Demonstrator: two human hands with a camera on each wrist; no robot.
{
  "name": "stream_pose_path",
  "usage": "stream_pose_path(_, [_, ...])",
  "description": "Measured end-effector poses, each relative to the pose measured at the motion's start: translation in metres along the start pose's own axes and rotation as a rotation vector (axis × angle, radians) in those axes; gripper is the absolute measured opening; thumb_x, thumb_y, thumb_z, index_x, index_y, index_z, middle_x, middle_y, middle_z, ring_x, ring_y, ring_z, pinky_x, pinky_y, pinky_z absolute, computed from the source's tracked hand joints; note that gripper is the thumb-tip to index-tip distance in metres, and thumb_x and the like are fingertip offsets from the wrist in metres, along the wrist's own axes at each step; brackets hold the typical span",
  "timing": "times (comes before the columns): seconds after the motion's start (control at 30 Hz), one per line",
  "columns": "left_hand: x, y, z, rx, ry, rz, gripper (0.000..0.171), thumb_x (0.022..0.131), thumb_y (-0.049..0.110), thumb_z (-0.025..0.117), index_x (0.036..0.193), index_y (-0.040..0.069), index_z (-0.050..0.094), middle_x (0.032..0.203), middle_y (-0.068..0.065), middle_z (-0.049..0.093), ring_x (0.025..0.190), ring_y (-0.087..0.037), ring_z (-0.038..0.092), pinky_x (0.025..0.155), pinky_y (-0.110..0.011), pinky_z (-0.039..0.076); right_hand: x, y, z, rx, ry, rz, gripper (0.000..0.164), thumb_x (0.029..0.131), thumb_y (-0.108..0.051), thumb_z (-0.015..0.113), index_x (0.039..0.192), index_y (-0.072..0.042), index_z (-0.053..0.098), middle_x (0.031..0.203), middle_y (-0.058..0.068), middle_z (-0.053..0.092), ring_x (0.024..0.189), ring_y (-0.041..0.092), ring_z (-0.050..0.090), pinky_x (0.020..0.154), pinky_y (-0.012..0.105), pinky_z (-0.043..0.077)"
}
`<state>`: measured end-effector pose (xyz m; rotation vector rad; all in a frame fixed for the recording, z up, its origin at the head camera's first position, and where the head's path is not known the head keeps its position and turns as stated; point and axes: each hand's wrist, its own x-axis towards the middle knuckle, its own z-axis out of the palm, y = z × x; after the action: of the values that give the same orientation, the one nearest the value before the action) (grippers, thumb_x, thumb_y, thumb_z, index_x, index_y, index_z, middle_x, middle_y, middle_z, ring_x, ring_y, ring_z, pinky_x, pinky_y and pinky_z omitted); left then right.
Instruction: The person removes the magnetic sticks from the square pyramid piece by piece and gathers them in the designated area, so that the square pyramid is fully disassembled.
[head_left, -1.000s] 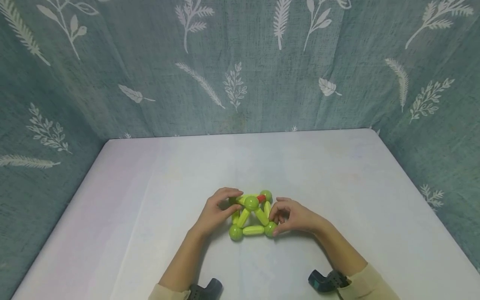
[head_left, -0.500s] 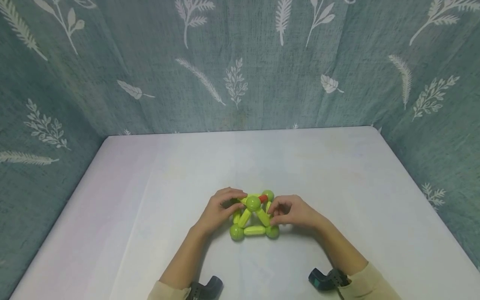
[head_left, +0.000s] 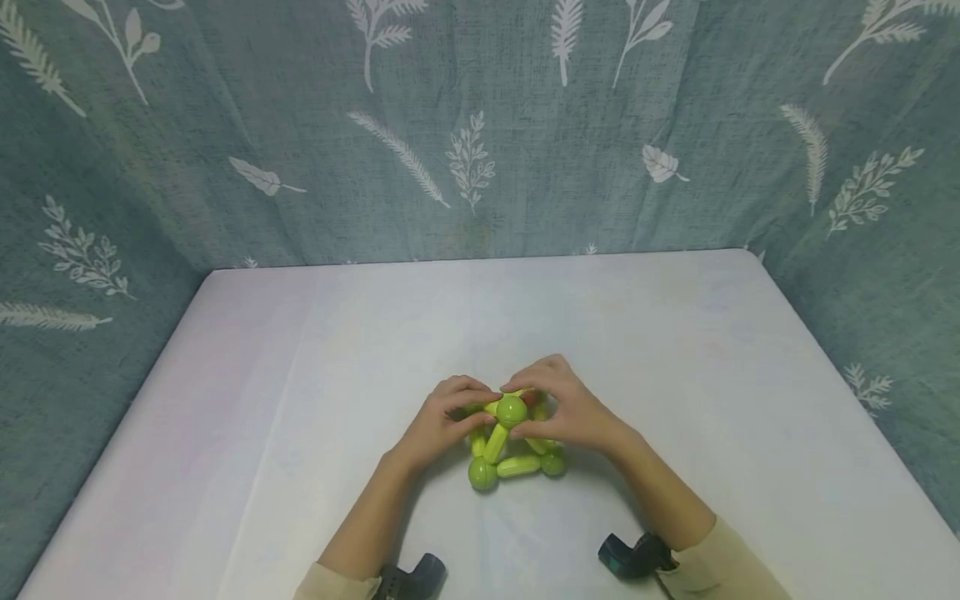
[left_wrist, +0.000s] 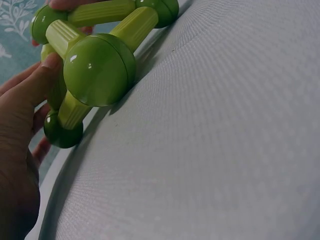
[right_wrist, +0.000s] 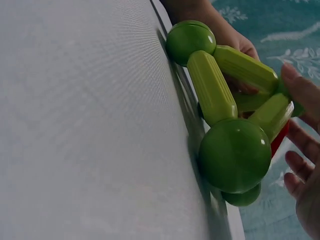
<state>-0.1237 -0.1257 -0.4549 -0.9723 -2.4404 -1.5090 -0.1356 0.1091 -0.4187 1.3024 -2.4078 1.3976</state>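
A pyramid-like frame of green balls and yellow-green ribbed rods (head_left: 519, 465) stands on the table, one ball raised at its top (head_left: 512, 411). My left hand (head_left: 438, 427) pinches the left side of the frame; in the left wrist view its thumb (left_wrist: 50, 62) lies on a rod just below the top ball (left_wrist: 44, 25). From the right, my right hand (head_left: 570, 406) holds the top ball between thumb and index finger, its other fingers (right_wrist: 300, 165) loosely bent. A red rod (right_wrist: 280, 141) shows at the back, partly covered by the right hand in the head view.
The white table (head_left: 360, 350) has its far edge against a green leaf-patterned curtain (head_left: 480, 200), which also runs along both sides. Dark wrist cameras (head_left: 411, 577) sit on both forearms.
My right hand has moved from the front right ball up to the top ball and now grips it. The frame has turned slightly and shifted a little to the right. The left hand keeps its hold.
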Motion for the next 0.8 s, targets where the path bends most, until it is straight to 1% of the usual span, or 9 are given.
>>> stream_pose_path(0.07, [0.001, 0.0, 0.001, -0.015, -0.006, 0.002, 0.029, 0.081, 0.012, 0.072, 0.11, 0.009, 0.069, 0.106, -0.001, 0.067, 0.103, -0.016, 0.057, 0.091, -0.033, 0.044, 0.002, 0.0, 0.001, -0.046, -0.009, -0.036, 0.05, 0.065, -0.017, 0.086, 0.111, -0.012, 0.067, 0.104, -0.003, 0.067, 0.097, 0.015, 0.045, 0.084, 0.034, 0.036])
stream_pose_path(0.13, [0.002, 0.0, 0.001, -0.031, -0.014, -0.007, 0.029, 0.081, 0.012, 0.071, 0.11, 0.009, 0.069, 0.106, -0.001, 0.068, 0.104, -0.015, 0.058, 0.093, -0.032, 0.045, 0.004, 0.0, 0.002, -0.068, -0.012, -0.066, 0.05, 0.065, -0.018, 0.086, 0.111, -0.012, 0.068, 0.096, -0.006, 0.067, 0.092, 0.013, 0.044, 0.082, 0.034, 0.036])
stream_pose_path(0.2, [0.002, 0.001, 0.001, -0.044, -0.019, -0.024, 0.029, 0.082, 0.012, 0.071, 0.11, 0.008, 0.069, 0.107, -0.002, 0.069, 0.105, -0.015, 0.059, 0.092, -0.031, 0.047, 0.004, -0.001, 0.003, -0.09, -0.003, -0.088, 0.047, 0.066, -0.02, 0.086, 0.109, -0.011, 0.069, 0.086, -0.008, 0.065, 0.089, 0.012, 0.042, 0.08, 0.033, 0.036])
stream_pose_path(0.3, [0.002, 0.003, 0.001, -0.055, -0.019, -0.047, 0.028, 0.081, 0.012, 0.07, 0.109, 0.008, 0.069, 0.107, -0.003, 0.069, 0.105, -0.016, 0.06, 0.092, -0.03, 0.048, 0.005, -0.003, 0.004, -0.101, 0.026, -0.097, 0.043, 0.067, -0.02, 0.085, 0.106, -0.011, 0.07, 0.079, -0.009, 0.059, 0.092, 0.014, 0.04, 0.079, 0.032, 0.038])
stream_pose_path(0.4, [0.001, 0.003, 0.001, -0.059, -0.018, -0.072, 0.027, 0.081, 0.013, 0.071, 0.108, 0.008, 0.07, 0.106, -0.004, 0.069, 0.105, -0.018, 0.061, 0.092, -0.031, 0.048, 0.004, -0.002, 0.007, -0.096, 0.06, -0.109, 0.04, 0.067, -0.019, 0.085, 0.103, -0.01, 0.072, 0.078, -0.007, 0.06, 0.094, 0.016, 0.04, 0.08, 0.032, 0.039])
stream_pose_path(0.57, [0.001, 0.002, 0.001, -0.081, -0.022, -0.11, 0.026, 0.081, 0.013, 0.071, 0.107, 0.007, 0.07, 0.106, -0.005, 0.069, 0.105, -0.019, 0.061, 0.092, -0.031, 0.048, 0.003, 0.001, 0.011, -0.055, 0.101, -0.123, 0.039, 0.064, -0.011, 0.086, 0.1, -0.008, 0.072, 0.078, -0.004, 0.063, 0.092, 0.017, 0.042, 0.078, 0.03, 0.041])
stream_pose_path(0.77, [0.001, 0.001, 0.002, -0.104, -0.001, -0.133, 0.028, 0.079, 0.007, 0.073, 0.106, 0.005, 0.07, 0.107, -0.008, 0.069, 0.105, -0.019, 0.06, 0.094, -0.03, 0.047, 0.002, 0.002, 0.014, -0.002, 0.114, -0.073, 0.037, 0.065, -0.007, 0.084, 0.1, -0.008, 0.072, 0.081, -0.004, 0.065, 0.092, 0.017, 0.042, 0.077, 0.028, 0.041])
stream_pose_path(0.8, [0.001, 0.003, 0.001, -0.107, 0.006, -0.136, 0.029, 0.078, 0.005, 0.073, 0.107, 0.004, 0.07, 0.107, -0.009, 0.068, 0.105, -0.018, 0.059, 0.094, -0.03, 0.046, 0.002, 0.002, 0.014, 0.001, 0.116, -0.066, 0.037, 0.065, -0.008, 0.084, 0.1, -0.008, 0.072, 0.081, -0.003, 0.065, 0.092, 0.016, 0.043, 0.077, 0.028, 0.042])
